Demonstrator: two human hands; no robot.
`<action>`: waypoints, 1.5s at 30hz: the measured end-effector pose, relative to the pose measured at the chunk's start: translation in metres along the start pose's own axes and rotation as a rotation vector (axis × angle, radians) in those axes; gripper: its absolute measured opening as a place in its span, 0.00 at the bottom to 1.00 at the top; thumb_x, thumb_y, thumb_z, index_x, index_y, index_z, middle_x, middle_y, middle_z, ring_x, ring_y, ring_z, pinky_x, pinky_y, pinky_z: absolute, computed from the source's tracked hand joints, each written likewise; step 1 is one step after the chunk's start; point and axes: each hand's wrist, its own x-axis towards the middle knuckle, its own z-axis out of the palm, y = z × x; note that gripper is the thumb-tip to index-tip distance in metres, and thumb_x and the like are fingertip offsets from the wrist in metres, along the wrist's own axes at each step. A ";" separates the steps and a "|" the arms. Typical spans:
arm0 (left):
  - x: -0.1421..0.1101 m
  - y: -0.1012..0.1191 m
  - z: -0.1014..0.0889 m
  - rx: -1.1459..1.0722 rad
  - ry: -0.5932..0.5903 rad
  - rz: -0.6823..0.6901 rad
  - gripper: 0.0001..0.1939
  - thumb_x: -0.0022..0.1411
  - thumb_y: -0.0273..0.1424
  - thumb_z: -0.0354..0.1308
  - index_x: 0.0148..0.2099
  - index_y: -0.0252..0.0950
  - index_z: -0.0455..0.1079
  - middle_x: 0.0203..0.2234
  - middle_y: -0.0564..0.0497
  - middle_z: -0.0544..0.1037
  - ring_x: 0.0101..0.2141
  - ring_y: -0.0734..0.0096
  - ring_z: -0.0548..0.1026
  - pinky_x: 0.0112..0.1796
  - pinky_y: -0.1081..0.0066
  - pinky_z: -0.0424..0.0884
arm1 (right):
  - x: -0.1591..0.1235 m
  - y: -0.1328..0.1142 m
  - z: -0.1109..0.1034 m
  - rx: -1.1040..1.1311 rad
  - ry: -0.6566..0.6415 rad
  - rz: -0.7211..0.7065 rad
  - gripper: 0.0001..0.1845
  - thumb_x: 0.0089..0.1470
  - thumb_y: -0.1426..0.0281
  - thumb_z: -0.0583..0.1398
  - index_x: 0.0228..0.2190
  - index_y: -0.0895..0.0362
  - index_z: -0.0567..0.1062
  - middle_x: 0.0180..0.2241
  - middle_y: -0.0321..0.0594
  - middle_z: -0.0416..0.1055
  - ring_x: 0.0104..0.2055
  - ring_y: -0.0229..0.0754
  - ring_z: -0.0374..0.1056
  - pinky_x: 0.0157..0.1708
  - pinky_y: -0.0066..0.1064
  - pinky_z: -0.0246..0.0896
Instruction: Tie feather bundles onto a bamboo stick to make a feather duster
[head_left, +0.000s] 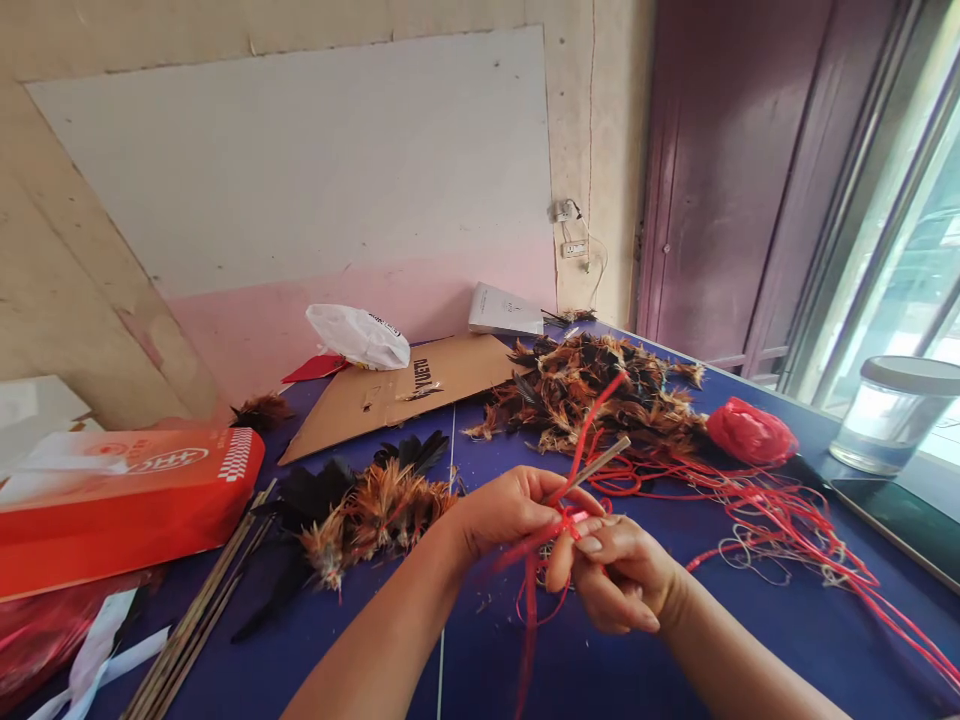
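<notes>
red ribbon (589,432) — pinched by left hand (525,505) and right hand (619,570) — both angled inward, fingers curled.

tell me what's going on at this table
A person is working a red ribbon at a thin stick with bare hands. The left hand grips the stick, and the right hand pinches the ribbon close by; whether it is knotted is hidden by the fingers. On the blue table, a big feather pile lies beyond the hands, a smaller bunch and more sticks to the left, and tangled red cords to the right.
</notes>
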 end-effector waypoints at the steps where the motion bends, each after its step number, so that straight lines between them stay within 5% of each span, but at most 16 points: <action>1: 0.000 0.001 0.000 0.019 0.026 0.001 0.14 0.45 0.27 0.59 0.39 0.33 0.73 0.27 0.51 0.74 0.26 0.76 0.69 0.31 0.75 0.64 | -0.001 -0.001 0.001 -0.020 0.009 -0.004 0.21 0.53 0.66 0.50 0.38 0.70 0.74 0.06 0.32 0.60 0.05 0.25 0.35 0.06 0.18 0.37; 7: 0.002 0.001 -0.001 0.211 0.194 -0.098 0.09 0.45 0.28 0.56 0.32 0.33 0.72 0.14 0.59 0.64 0.14 0.83 0.57 0.18 0.79 0.53 | -0.014 -0.025 0.005 -0.143 0.187 -0.195 0.18 0.55 0.66 0.50 0.37 0.63 0.75 0.08 0.32 0.62 0.06 0.24 0.36 0.07 0.16 0.36; 11: -0.008 -0.004 -0.009 0.283 0.191 -0.162 0.06 0.42 0.26 0.54 0.27 0.33 0.70 0.12 0.60 0.61 0.13 0.84 0.54 0.15 0.79 0.49 | -0.034 -0.053 0.004 -0.090 0.451 -0.542 0.13 0.53 0.72 0.51 0.37 0.56 0.73 0.10 0.27 0.58 0.08 0.26 0.39 0.10 0.18 0.41; 14: -0.023 -0.007 -0.019 0.288 0.244 -0.229 0.06 0.42 0.25 0.53 0.26 0.33 0.68 0.12 0.60 0.60 0.13 0.83 0.53 0.15 0.79 0.48 | -0.049 -0.072 -0.003 -0.005 0.591 -0.827 0.14 0.54 0.74 0.49 0.37 0.53 0.72 0.15 0.29 0.61 0.12 0.29 0.52 0.12 0.20 0.50; 18: -0.043 -0.007 -0.029 0.251 0.291 -0.232 0.06 0.43 0.26 0.54 0.29 0.34 0.67 0.12 0.61 0.60 0.13 0.83 0.53 0.15 0.80 0.47 | -0.055 -0.080 -0.019 -0.104 0.787 -0.984 0.12 0.53 0.67 0.50 0.33 0.53 0.73 0.30 0.36 0.71 0.33 0.38 0.68 0.30 0.32 0.65; 21: -0.051 -0.010 -0.031 0.275 0.240 -0.223 0.04 0.43 0.26 0.55 0.27 0.33 0.67 0.14 0.60 0.60 0.14 0.83 0.54 0.15 0.79 0.48 | -0.047 -0.075 -0.023 -0.287 0.889 -0.989 0.14 0.52 0.64 0.51 0.30 0.55 0.75 0.42 0.40 0.71 0.50 0.48 0.62 0.45 0.44 0.59; 24: -0.055 -0.013 -0.029 0.241 0.296 -0.208 0.09 0.48 0.32 0.57 0.33 0.33 0.69 0.13 0.60 0.59 0.14 0.84 0.52 0.15 0.78 0.46 | -0.037 -0.070 -0.020 -0.497 0.933 -0.991 0.14 0.51 0.65 0.53 0.29 0.58 0.76 0.44 0.46 0.70 0.54 0.51 0.57 0.49 0.47 0.54; 28: -0.067 -0.013 -0.033 0.231 0.391 -0.129 0.17 0.52 0.38 0.56 0.42 0.32 0.69 0.11 0.62 0.56 0.13 0.83 0.52 0.16 0.78 0.45 | -0.044 -0.076 -0.017 -0.443 0.970 -1.094 0.13 0.49 0.66 0.54 0.27 0.58 0.76 0.38 0.47 0.72 0.49 0.50 0.63 0.45 0.47 0.59; 31: -0.085 -0.012 -0.048 0.201 0.502 -0.094 0.15 0.53 0.39 0.56 0.35 0.31 0.70 0.11 0.61 0.56 0.12 0.84 0.51 0.16 0.78 0.44 | -0.072 -0.090 -0.023 -0.079 1.084 -1.188 0.13 0.50 0.68 0.50 0.32 0.56 0.73 0.39 0.46 0.71 0.39 0.44 0.69 0.31 0.39 0.68; 34: -0.112 -0.012 -0.070 0.052 0.715 -0.087 0.12 0.50 0.37 0.59 0.31 0.33 0.68 0.09 0.63 0.54 0.11 0.86 0.46 0.14 0.79 0.40 | -0.098 -0.101 -0.032 0.233 1.181 -1.294 0.15 0.51 0.72 0.47 0.36 0.58 0.70 0.39 0.47 0.69 0.31 0.38 0.70 0.19 0.29 0.67; 37: -0.144 -0.010 -0.090 -0.151 0.850 -0.061 0.11 0.49 0.36 0.61 0.30 0.35 0.65 0.08 0.65 0.50 0.10 0.86 0.45 0.13 0.81 0.40 | -0.101 -0.102 -0.035 0.326 1.204 -1.263 0.15 0.51 0.72 0.48 0.40 0.60 0.68 0.38 0.47 0.68 0.31 0.38 0.69 0.19 0.27 0.68; 40: -0.168 -0.005 -0.100 -0.262 0.953 0.009 0.10 0.48 0.33 0.62 0.27 0.35 0.63 0.09 0.65 0.50 0.10 0.86 0.45 0.12 0.82 0.42 | -0.082 -0.095 -0.029 0.186 1.113 -1.116 0.17 0.51 0.62 0.49 0.40 0.54 0.67 0.44 0.47 0.67 0.42 0.47 0.68 0.30 0.45 0.69; 42: -0.172 -0.002 -0.098 -0.243 1.008 0.017 0.10 0.48 0.33 0.61 0.27 0.35 0.63 0.09 0.64 0.50 0.10 0.86 0.46 0.12 0.83 0.43 | -0.064 -0.088 -0.022 0.039 0.980 -0.996 0.22 0.49 0.51 0.49 0.41 0.49 0.68 0.48 0.45 0.65 0.48 0.54 0.63 0.37 0.57 0.61; 45: -0.155 0.000 -0.078 -0.077 1.005 -0.002 0.15 0.49 0.35 0.60 0.40 0.37 0.68 0.09 0.65 0.51 0.11 0.85 0.47 0.13 0.83 0.43 | -0.040 -0.076 -0.012 -0.130 0.838 -0.852 0.30 0.44 0.42 0.47 0.44 0.42 0.67 0.52 0.42 0.62 0.53 0.56 0.58 0.42 0.61 0.54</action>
